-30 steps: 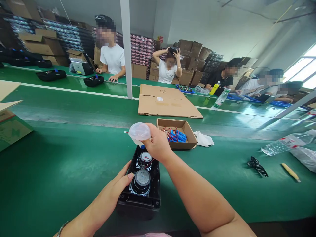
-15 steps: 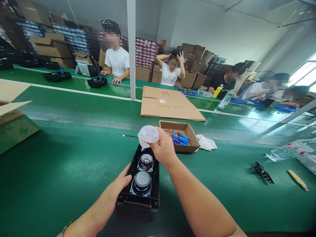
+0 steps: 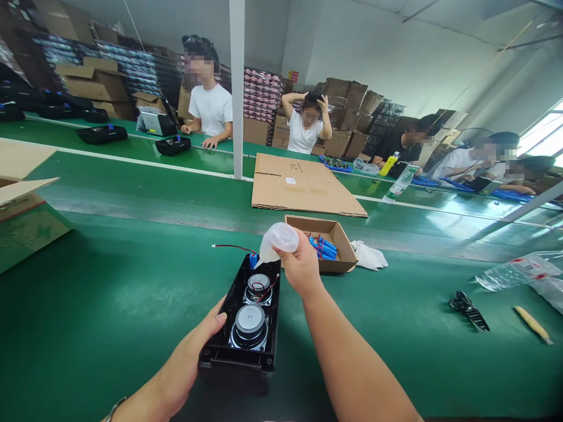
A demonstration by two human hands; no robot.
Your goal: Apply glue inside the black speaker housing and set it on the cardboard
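A black speaker housing lies open on the green bench, with two round speaker drivers inside. My left hand grips the housing's left side, thumb over the rim. In my right hand is a translucent squeeze bottle, tipped so its nozzle points down into the far end of the housing. Beside the nozzle sits a blue battery, whose red-and-black lead trails left over the edge to a white plug. Another thin red-and-black wire lies across the smaller driver.
Behind my right hand is a cardboard tray of blue batteries, beside a white cloth. A flat carton lies farther back. To the right are a plastic bottle, a black clip-like object and a yellow-handled tool. Several people sit opposite.
My right hand has shifted right with the bottle, uncovering the blue battery. The housing and my left hand have moved slightly left. A person opposite has lowered a raised hand to their head.
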